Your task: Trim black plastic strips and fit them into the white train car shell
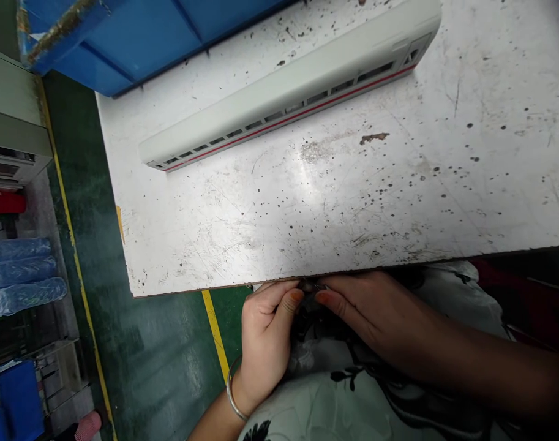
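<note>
Fingertips of the left hand [265, 334] and right hand [375, 312] meet just below the front edge of the worktop [307, 202], both pinching a small dark piece [313, 286] between them; the fingers half hide it, and it is too small to identify. Both hands are held close together above a floral-patterned garment [334, 392] in the person's lap. A thin metal bangle [236, 392] circles the left wrist. Well ahead, on the scratched, speckled top, lies a long white train-model shell [279, 101] with a red stripe and window openings, touched by neither hand. A blue crate [136, 43] stands beyond the far corner, above green floor [155, 343] marked by a yellow line [215, 331].
</note>
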{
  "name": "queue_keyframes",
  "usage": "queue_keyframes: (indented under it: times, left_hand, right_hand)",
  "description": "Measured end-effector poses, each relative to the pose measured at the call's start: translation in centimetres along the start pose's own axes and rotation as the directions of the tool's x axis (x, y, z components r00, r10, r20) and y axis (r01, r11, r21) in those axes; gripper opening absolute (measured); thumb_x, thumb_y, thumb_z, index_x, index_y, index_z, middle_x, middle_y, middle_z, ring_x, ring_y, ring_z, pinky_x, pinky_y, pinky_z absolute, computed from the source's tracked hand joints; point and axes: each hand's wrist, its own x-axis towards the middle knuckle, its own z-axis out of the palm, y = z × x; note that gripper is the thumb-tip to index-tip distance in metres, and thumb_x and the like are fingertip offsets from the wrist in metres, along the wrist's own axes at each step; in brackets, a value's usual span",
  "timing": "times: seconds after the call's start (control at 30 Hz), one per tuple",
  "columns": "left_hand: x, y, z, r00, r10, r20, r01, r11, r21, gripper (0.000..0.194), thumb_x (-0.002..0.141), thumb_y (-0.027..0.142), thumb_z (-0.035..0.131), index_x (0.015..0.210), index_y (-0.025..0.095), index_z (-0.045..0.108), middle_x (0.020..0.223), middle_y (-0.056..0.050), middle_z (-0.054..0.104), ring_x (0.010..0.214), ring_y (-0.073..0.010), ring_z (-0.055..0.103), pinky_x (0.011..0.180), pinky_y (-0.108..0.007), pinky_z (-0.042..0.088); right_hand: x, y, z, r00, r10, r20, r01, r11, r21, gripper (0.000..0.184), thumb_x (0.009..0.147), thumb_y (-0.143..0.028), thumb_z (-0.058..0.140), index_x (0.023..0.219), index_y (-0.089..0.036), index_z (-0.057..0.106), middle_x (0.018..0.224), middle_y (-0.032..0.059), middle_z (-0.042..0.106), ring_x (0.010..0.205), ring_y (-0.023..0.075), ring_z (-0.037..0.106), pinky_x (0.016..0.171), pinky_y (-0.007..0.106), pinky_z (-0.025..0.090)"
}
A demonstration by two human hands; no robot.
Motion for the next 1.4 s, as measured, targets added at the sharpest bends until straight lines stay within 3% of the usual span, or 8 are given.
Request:
queue_keyframes:
  times: [0.13,0.6,0.87,1.4]
  left_hand:
    - [-0.1,-0.3,0.0,1.0,-0.021,-0.002,0.021,0.998,-0.053,0.023,0.095,0.027,0.055,0.088,0.022,0.077,0.068,0.001,0.063,0.063,-0.013,0.052,0.057,-0.024,0.038]
    - [0.0,0.2,-0.1,1.0,-0.018,0.025,0.019,0.999,-0.034,0.025,0.095,0.026,0.054,0.089,0.022,0.078,0.072,0.0,0.068,0.069,-0.0147,0.056,0.063,-0.025,0.042]
    - [0.0,0.1,-0.1,1.0,-0.013,0.027,0.013,1.0,-0.003,0.027,0.094,0.027,0.053,0.077,0.019,0.073,0.072,-0.001,0.066,0.071,-0.0165,0.058,0.068,-0.026,0.044]
    - [0.1,0.6,-0.2,1.0,0.006,0.024,-0.007,0.999,0.04,0.027,0.094,0.023,0.053,0.074,0.019,0.071,0.07,0.0,0.065,0.071,-0.0162,0.058,0.067,-0.026,0.043]
  right_hand:
    - [-0.1,-0.2,-0.3,0.997,0.048,0.054,-0.05,0.999,0.02,0.038,0.103,-0.04,0.035,0.08,-0.02,0.057,0.074,0.0019,0.063,0.065,0.0175,0.057,0.063,0.032,0.041]
    - [0.0,-0.5,-0.6,0.998,-0.005,0.057,0.005,1.0,0.0,0.036,0.103,-0.039,0.037,0.076,-0.022,0.053,0.074,0.0007,0.063,0.065,0.0166,0.056,0.059,0.031,0.038]
    - [0.0,-0.5,-0.5,0.999,0.004,0.054,-0.003,1.0,-0.017,0.035,0.104,-0.038,0.035,0.08,-0.022,0.055,0.078,0.001,0.064,0.07,0.0179,0.058,0.063,0.032,0.039]
    - [0.1,-0.5,-0.6,0.999,-0.009,0.044,0.01,1.0,-0.021,0.034,0.104,-0.037,0.036,0.079,-0.022,0.054,0.078,0.0008,0.064,0.069,0.0175,0.057,0.062,0.032,0.039]
